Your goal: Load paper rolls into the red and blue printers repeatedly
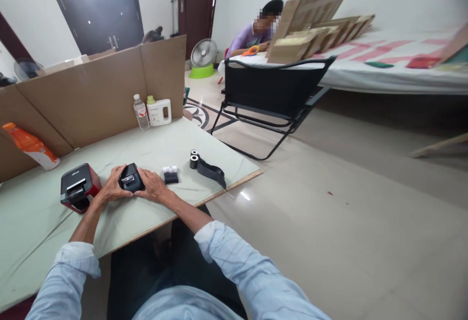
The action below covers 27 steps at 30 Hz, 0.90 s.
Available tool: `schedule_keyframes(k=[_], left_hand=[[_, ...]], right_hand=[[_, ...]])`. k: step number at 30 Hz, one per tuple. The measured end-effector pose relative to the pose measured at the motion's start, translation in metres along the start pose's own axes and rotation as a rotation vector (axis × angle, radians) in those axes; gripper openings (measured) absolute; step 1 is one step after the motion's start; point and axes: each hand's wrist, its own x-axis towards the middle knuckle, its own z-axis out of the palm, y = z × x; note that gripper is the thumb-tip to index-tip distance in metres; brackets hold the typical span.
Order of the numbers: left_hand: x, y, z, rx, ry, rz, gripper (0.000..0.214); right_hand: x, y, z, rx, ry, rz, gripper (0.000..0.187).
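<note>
Your left hand [115, 183] and right hand [153, 186] clamped together on black unit [132, 177], at table [120, 225], beside red-black machine [78, 183]. Work appears partway: black ribbon [211, 171] trailing loose from rolls [193, 159]; unit not yet released.

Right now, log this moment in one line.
left hand: holds black device | right hand: holds same device | on table: red-and-black machine, black ribbon, clear bottle

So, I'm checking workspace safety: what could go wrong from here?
The dark strip trailing from the small rolls reaches the table's edge, so it might get snagged. The left hand, on the black device, is close to the red-and-black machine; a sideways move could bump it.
</note>
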Motion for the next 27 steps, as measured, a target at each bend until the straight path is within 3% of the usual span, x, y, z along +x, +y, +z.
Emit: schedule_keyframes(k=[4,7,10,15,19,24,27], left_hand=[[0.005,-0.003,-0.008,-0.031,0.113,-0.097,0.122],[0.022,-0.002,-0.014,-0.054,0.22,-0.159,0.12],[0.057,0.01,-0.012,-0.045,0.238,-0.115,0.122],[0.128,0.046,0.022,0.006,0.119,0.061,0.122],[0.163,0.068,0.057,-0.012,0.008,0.058,0.126],[0.161,0.079,0.069,-0.024,-0.015,0.011,0.128],[0.135,0.088,0.064,0.085,0.085,-0.007,0.104]], right_hand=[[0.002,-0.001,-0.003,0.02,0.03,0.042,0.099],[0.002,-0.002,-0.006,-0.023,0.042,0.044,0.068],[0.001,-0.003,-0.009,-0.1,0.007,-0.001,0.04],[0.001,-0.006,-0.011,-0.168,-0.054,0.001,0.035],[-0.001,-0.007,-0.013,-0.166,-0.063,-0.005,0.03],[-0.002,-0.004,-0.013,-0.163,-0.055,-0.014,0.029],[-0.001,-0.002,-0.008,-0.101,-0.054,-0.011,0.029]])
